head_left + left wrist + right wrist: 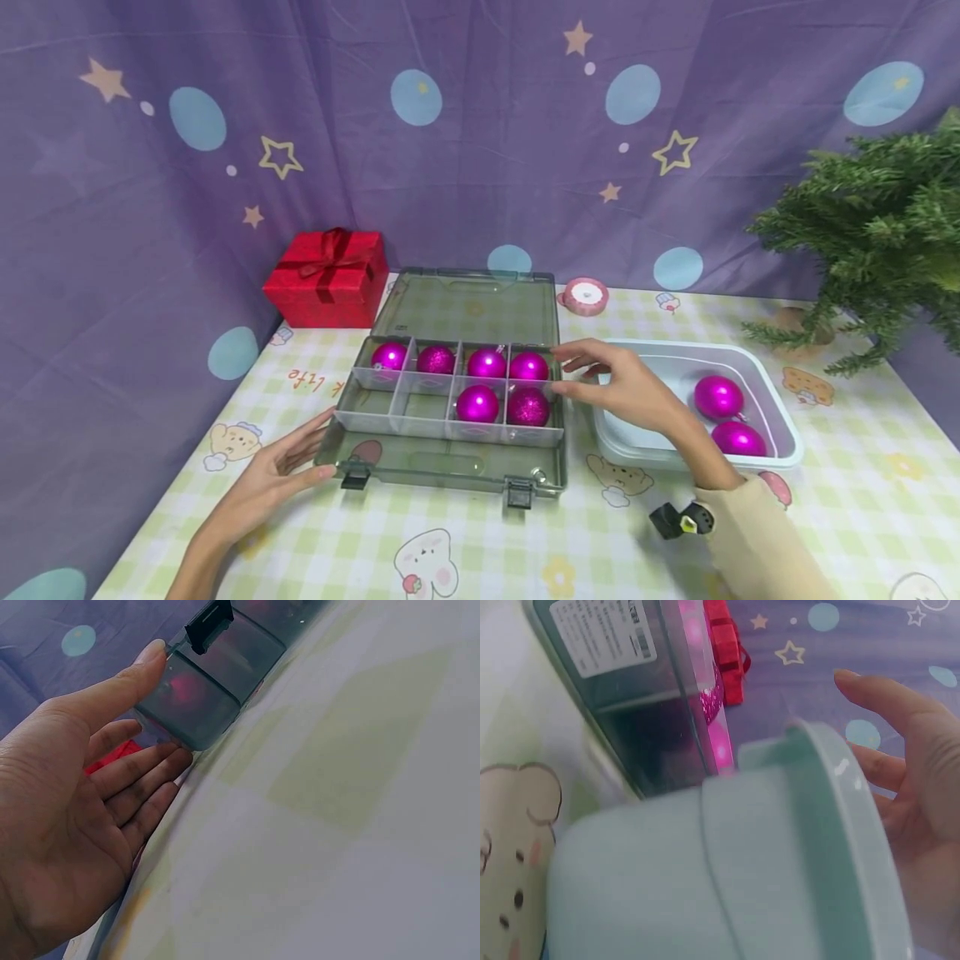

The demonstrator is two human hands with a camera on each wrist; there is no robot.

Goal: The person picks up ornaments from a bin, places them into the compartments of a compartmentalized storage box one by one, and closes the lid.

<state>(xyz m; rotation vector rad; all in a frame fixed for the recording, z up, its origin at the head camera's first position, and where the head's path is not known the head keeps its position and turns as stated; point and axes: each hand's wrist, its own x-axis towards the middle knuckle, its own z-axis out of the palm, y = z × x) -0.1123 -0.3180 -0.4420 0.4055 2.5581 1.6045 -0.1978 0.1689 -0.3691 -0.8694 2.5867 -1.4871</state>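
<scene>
A grey translucent divided box (450, 462) lies with its lid (472, 308) folded back. Shiny and glittery magenta baubles fill its back row; a shiny bauble (477, 403) and a glitter bauble (528, 407) sit in the two right compartments of the middle row. My left hand (273, 475) is at the box's front left corner, thumb and fingertips against it, fingers fairly straight. At the box's right side is my right hand (626, 387), fingers loosely extended, holding nothing; whether it touches the box I cannot tell. Below that hand stands a pale blue tub (697, 461) with two magenta baubles (718, 397).
A red gift box (326, 279) with a bow stands at the back left. Behind the box lies a pink ribbon spool (586, 297). An artificial fir tree (885, 233) rises at the right. A purple curtain (480, 183) hangs behind the checked tablecloth (495, 550).
</scene>
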